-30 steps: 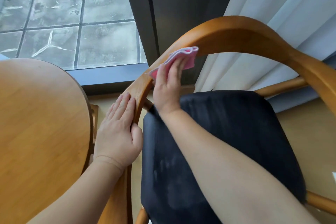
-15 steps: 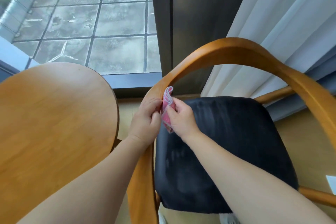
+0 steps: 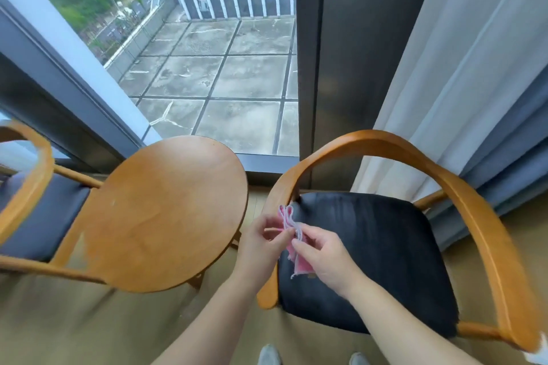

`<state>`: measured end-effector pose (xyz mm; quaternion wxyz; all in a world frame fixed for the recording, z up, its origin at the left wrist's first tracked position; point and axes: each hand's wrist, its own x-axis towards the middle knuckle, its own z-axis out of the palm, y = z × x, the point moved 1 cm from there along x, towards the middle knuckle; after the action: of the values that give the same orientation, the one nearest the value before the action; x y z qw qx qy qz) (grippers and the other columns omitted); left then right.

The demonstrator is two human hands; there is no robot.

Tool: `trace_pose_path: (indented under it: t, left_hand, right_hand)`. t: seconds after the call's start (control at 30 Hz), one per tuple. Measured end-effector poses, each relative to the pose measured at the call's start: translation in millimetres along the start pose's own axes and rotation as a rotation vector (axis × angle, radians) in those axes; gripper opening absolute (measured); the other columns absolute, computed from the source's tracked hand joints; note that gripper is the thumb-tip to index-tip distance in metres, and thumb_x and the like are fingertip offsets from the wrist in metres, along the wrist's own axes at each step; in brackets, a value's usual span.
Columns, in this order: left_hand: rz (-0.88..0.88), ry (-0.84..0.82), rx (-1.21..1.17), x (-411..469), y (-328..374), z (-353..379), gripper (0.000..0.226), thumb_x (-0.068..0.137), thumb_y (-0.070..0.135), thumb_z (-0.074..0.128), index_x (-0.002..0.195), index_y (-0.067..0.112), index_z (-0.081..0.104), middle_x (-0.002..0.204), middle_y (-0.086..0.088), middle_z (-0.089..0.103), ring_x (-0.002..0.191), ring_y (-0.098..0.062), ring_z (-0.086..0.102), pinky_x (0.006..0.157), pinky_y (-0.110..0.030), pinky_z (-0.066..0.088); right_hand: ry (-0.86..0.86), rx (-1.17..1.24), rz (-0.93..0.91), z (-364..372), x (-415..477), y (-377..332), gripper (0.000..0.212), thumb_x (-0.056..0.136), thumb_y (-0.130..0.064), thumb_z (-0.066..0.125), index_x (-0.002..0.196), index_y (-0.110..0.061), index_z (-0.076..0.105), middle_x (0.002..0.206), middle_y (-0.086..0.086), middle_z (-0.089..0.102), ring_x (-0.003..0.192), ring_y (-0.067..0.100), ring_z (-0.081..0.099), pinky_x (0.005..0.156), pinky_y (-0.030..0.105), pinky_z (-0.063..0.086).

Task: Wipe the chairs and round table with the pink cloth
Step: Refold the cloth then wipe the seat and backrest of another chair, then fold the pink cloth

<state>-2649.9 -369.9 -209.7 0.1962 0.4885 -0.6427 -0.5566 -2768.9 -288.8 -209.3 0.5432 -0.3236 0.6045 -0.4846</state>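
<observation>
Window (image 3: 225,68) and curtain (image 3: 462,83) fill the far side at 12 o'clock, with floor (image 3: 89,320) below. The cloth (image 3: 292,231), bunched into a narrow strip, hangs in the air over the right chair (image 3: 385,144) at its table-side arm. Its long axis runs roughly 11 to 5 o'clock. The left hand (image 3: 261,241) pinches it from 9 o'clock and the right hand (image 3: 323,255) from 4 o'clock, fingers of both curled onto the fabric. The table (image 3: 166,210) lies at 9 to 10 o'clock of the grip, nearer the left hand, and the left chair (image 3: 32,175) lies beyond it. The black seat (image 3: 385,246) lies at 3 o'clock, beside the right hand. Judged: refolding, then either surface is within reach.
</observation>
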Motion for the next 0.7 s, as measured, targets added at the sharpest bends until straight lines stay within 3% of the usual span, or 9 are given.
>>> trace_pose_path:
  t: [0.1,0.2,0.33,0.4,0.53,0.7]
  left_hand:
    - [-0.038,0.101,-0.029,-45.0,21.7,-1.1,0.013,0.083,0.022,0.072,0.093,0.024,0.064,0.089,0.012,0.07,0.086,-0.005,0.068,0.079,-0.03,0.058]
    - [-0.051,0.201,-0.056,-84.5,39.6,1.8,0.014,0.084,0.014,0.07,0.093,0.021,0.063,0.089,0.006,0.07,0.084,-0.008,0.068,0.077,-0.028,0.057]
    - [-0.087,0.309,-0.183,-124.0,42.0,1.6,0.033,0.079,-0.007,0.056,0.102,0.016,0.057,0.1,-0.009,0.066,0.09,-0.019,0.065,0.069,-0.027,0.054]
    - [-0.122,0.357,-0.221,-142.7,38.9,-1.3,0.039,0.078,-0.01,0.05,0.108,0.015,0.055,0.102,-0.011,0.063,0.089,-0.021,0.063,0.064,-0.026,0.051]
    - [-0.131,0.437,-0.305,-182.3,30.6,-15.6,0.042,0.076,-0.01,0.049,0.11,0.014,0.051,0.104,-0.014,0.061,0.085,-0.018,0.061,0.057,-0.021,0.048]
    - [-0.128,0.574,-0.358,-224.4,-3.3,-52.5,0.037,0.066,0.003,0.054,0.102,0.011,0.056,0.092,-0.01,0.068,0.077,-0.017,0.065,0.066,-0.038,0.052]
  right_hand:
    - [-0.079,0.007,0.009,-0.6,-31.2,-16.1,0.027,0.098,-0.018,0.054,0.117,-0.034,0.064,0.102,-0.01,0.071,0.101,0.012,0.066,0.082,0.028,0.058]
    - [-0.171,-0.025,-0.021,-6.0,-56.4,-29.6,0.025,0.1,-0.019,0.051,0.117,-0.032,0.064,0.106,-0.013,0.068,0.104,0.009,0.064,0.081,0.024,0.056]
    - [-0.286,-0.08,-0.043,-13.9,-75.7,-42.0,0.025,0.102,-0.019,0.047,0.108,-0.025,0.071,0.097,-0.007,0.071,0.099,0.011,0.066,0.081,0.027,0.056]
    - [-0.271,-0.09,-0.02,-12.3,-78.7,-46.5,0.028,0.102,-0.02,0.046,0.098,-0.023,0.074,0.088,-0.002,0.071,0.092,0.011,0.067,0.075,0.023,0.056]
    - [-0.289,-0.166,-0.038,9.8,-76.6,-51.9,0.026,0.1,-0.017,0.05,0.09,-0.022,0.073,0.085,-0.001,0.071,0.087,0.011,0.067,0.075,0.024,0.054]
    - [-0.453,-0.267,-0.168,70.8,-75.7,-68.7,0.027,0.095,-0.01,0.05,0.084,-0.018,0.073,0.07,-0.009,0.064,0.074,0.006,0.058,0.067,0.021,0.043]
